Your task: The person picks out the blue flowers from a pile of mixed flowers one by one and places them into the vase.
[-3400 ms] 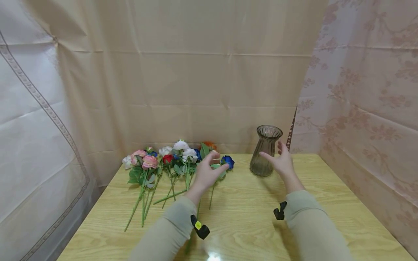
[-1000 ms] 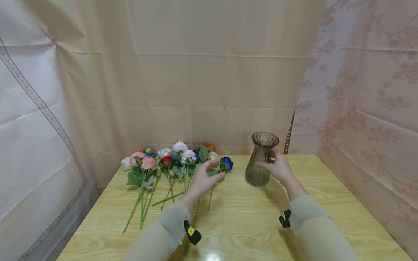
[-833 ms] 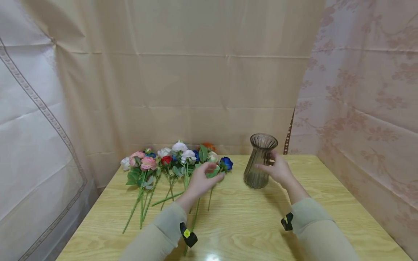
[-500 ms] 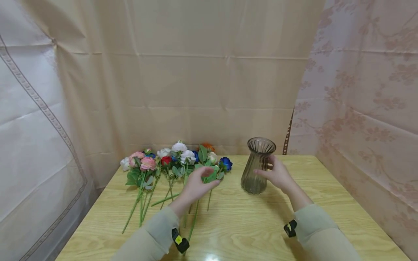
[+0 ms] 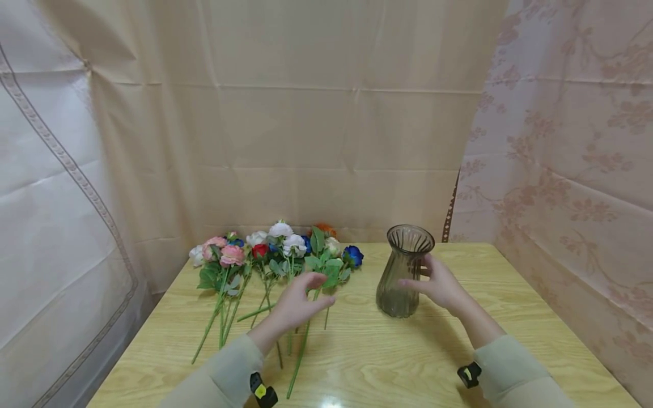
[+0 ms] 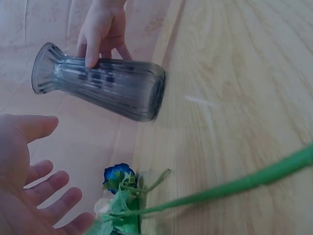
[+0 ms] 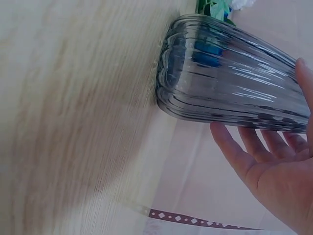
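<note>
A smoky ribbed glass vase (image 5: pixel 395 286) with a flared rim stands upright on the right part of the table. My right hand (image 5: pixel 445 287) grips its side, thumb on the near face and fingers round the back; the right wrist view shows those fingers along the glass (image 7: pixel 234 88). To the left, my left hand (image 5: pixel 297 305) hovers over green stems with thumb and fingers spread, holding nothing. In the left wrist view this hand (image 6: pixel 19 164) is apart from the vase (image 6: pixel 107 88). A blue flower (image 5: pixel 353 256) lies between the hands, farther back.
Several artificial flowers lie at the back left of the wooden table (image 5: pixel 377 362), among them a pink one (image 5: pixel 232 255), a red rose (image 5: pixel 259 250), a white one (image 5: pixel 294 245) and an orange one (image 5: pixel 325 230). Their stems point forward. A beige cloth (image 5: pixel 326 124) hangs behind.
My right hand has taken hold of the vase and brought it toward me and slightly left. My left hand has drawn back toward me and left, uncovering leaves and a stem.
</note>
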`<action>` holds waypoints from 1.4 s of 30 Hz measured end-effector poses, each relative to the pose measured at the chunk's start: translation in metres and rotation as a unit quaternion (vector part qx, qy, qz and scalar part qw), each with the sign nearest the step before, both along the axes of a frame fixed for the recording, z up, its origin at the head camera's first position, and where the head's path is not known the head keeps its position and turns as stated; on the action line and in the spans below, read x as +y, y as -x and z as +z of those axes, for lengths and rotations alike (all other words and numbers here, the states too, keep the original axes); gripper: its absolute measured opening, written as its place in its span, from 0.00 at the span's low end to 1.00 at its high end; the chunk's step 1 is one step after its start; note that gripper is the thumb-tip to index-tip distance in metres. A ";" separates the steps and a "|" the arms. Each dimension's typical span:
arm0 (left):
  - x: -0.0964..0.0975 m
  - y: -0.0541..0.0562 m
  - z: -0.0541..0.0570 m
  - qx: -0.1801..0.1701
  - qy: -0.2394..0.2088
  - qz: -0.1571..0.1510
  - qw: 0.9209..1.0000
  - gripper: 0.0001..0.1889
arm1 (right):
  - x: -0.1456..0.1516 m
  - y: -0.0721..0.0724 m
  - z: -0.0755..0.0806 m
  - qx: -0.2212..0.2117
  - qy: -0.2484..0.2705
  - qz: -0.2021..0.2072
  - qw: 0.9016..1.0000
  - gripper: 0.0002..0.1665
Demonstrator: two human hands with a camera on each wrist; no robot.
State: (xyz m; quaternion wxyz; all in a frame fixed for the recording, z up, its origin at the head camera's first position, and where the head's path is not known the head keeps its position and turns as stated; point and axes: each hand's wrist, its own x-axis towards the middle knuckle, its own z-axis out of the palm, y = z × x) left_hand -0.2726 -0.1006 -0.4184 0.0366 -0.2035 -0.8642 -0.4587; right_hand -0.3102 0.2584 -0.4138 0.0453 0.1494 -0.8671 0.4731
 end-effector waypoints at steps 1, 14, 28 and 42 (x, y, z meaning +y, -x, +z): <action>-0.002 -0.001 0.000 0.002 0.000 -0.002 1.000 0.28 | 0.001 -0.002 0.000 0.000 -0.002 0.003 1.000 0.57; -0.015 -0.008 -0.005 0.015 0.011 -0.008 1.000 0.22 | 0.007 -0.024 0.006 -0.014 -0.007 0.025 1.000 0.57; -0.009 -0.005 0.006 0.018 0.025 0.011 0.999 0.25 | 0.007 -0.026 0.002 -0.001 -0.002 0.032 0.999 0.55; 0.003 0.004 0.025 0.031 0.033 0.027 0.999 0.27 | 0.008 -0.026 0.002 -0.009 -0.002 0.029 1.000 0.55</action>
